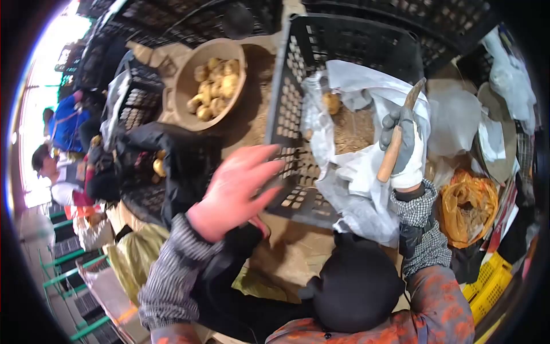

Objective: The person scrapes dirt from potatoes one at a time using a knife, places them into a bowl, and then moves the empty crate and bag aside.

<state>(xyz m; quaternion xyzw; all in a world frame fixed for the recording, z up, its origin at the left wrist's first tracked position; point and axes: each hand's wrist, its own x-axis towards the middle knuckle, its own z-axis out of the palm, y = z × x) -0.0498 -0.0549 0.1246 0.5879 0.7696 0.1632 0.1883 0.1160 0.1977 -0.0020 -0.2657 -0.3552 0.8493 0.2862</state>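
My left hand [239,189], in a pink glove, is held in the air with its fingers spread, left of the black crate [302,198]. A grey and white glove covers my right hand [405,146], which grips a knife [390,155] with a wooden handle; its worn blade points up and to the right. This hand is over the crate's right side, by the white plastic liner [366,80]. Inside the crate lie brown soil-like material and a yellowish root or tuber [330,103]. Several similar pieces [215,89] fill part of a tan basin [240,63] at the upper left.
Black crates [395,17] stand behind. An orange plastic bag [468,207] and yellow crates [492,281] are at the right. A dark-covered crate [195,155] stands left, with other people [69,123] beyond it. My knees are below, one under a black cover [358,286].
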